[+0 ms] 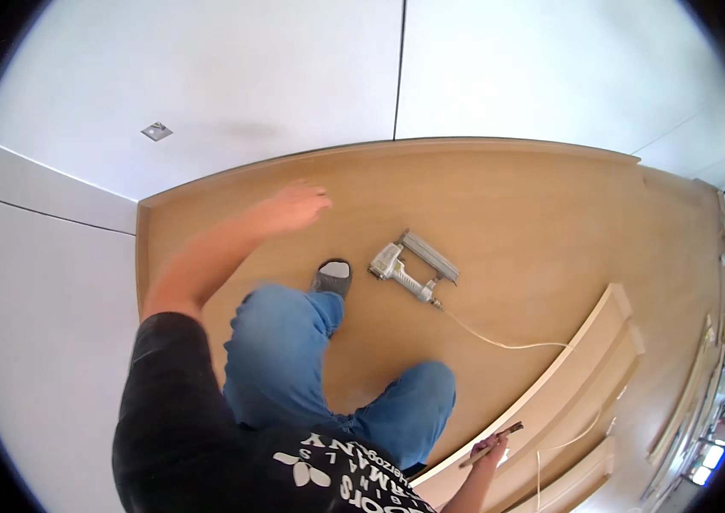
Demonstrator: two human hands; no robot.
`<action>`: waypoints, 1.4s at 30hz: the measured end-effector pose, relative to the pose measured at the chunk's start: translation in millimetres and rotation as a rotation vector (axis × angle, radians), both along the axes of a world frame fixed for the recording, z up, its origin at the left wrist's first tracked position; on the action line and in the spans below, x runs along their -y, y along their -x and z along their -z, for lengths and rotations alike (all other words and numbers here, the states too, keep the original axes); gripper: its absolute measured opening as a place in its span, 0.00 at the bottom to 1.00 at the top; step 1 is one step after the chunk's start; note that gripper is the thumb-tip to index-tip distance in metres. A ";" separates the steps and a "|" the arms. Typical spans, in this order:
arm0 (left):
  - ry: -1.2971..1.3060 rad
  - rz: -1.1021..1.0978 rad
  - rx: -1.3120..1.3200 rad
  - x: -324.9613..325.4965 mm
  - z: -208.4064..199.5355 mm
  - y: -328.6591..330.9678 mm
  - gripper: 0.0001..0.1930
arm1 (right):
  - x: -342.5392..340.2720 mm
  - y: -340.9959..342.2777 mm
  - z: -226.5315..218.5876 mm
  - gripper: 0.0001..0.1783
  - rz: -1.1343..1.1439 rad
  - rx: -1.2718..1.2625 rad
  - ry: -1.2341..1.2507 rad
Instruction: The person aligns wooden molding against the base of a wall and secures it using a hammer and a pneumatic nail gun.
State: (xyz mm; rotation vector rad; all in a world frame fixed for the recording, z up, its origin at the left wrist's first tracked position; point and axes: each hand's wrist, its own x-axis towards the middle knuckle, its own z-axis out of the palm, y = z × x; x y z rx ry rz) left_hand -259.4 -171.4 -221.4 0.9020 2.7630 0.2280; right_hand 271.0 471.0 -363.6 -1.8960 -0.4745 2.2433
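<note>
My left hand (301,207) reaches out over the brown floor (482,197), slightly blurred. Its fingers look loosely bent and apart, and nothing shows in them. In my right hand (490,451), low at the right, is a slim hammer (470,461) with a light wooden handle and a dark head. Between my legs and the wall lies a silver-grey nail gun (414,268) on its side, nearer to my left hand. A pale air hose (507,345) runs from its handle end toward the right.
Long light-wood boards or frames (584,333) lie at the right, close to my right hand. White wall panels (507,68) rise ahead and at the left (46,282), with a wooden baseboard (362,147) along their foot. A small metal wall box (157,131) sits in one panel.
</note>
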 end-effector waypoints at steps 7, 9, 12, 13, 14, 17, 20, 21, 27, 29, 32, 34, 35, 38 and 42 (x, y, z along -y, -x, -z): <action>0.052 0.078 -0.093 -56.7 151.8 121.4 0.09 | 91.3 85.7 -92.4 0.14 -0.791 0.385 -0.654; 0.048 0.237 -0.237 -69.4 180.0 157.1 0.10 | 114.1 112.0 -86.6 0.12 -0.892 0.359 -0.734; 0.122 0.528 -0.421 -73.5 209.2 205.5 0.12 | 156.5 151.4 -50.3 0.13 -0.963 0.247 -0.853; 0.183 0.653 -0.450 -74.0 217.0 218.7 0.13 | 172.2 163.4 -35.5 0.15 -0.953 0.296 -0.871; 0.174 0.673 -0.473 -73.7 223.6 231.6 0.13 | 187.7 171.9 -27.4 0.15 -1.023 0.305 -0.871; 0.260 0.748 -0.543 -71.6 241.3 258.4 0.15 | 218.8 195.8 -12.0 0.16 -1.276 0.449 -1.043; 0.274 0.732 -0.490 -67.7 255.4 266.4 0.15 | 231.3 210.6 -18.2 0.17 -1.356 0.459 -1.074; 0.257 0.704 -0.506 -66.3 259.0 266.3 0.15 | 231.9 214.7 -21.5 0.17 -1.398 0.448 -1.110; 0.209 0.587 -0.521 -56.4 268.8 260.7 0.14 | 223.3 237.6 -23.3 0.18 -1.505 0.522 -1.060; 0.210 0.572 -0.578 -52.2 270.6 261.8 0.14 | 220.7 241.3 -21.0 0.19 -1.501 0.638 -0.913; 0.100 0.530 -0.635 -44.6 273.1 263.9 0.12 | 218.9 241.0 -19.8 0.20 -1.471 0.694 -0.826; 0.048 0.529 -0.677 -40.3 273.3 263.3 0.12 | 220.6 238.2 -20.2 0.19 -1.484 0.577 -0.962; 0.026 0.526 -0.687 -38.8 272.5 263.2 0.12 | 222.5 237.2 -20.4 0.19 -1.502 0.580 -1.049; 0.153 0.562 -0.631 -36.9 266.8 262.2 0.16 | 228.3 238.5 -23.0 0.18 -1.507 0.592 -1.117; 0.194 0.554 -0.422 -37.7 255.0 261.2 0.20 | 226.1 262.4 -33.0 0.16 -1.495 0.551 -1.016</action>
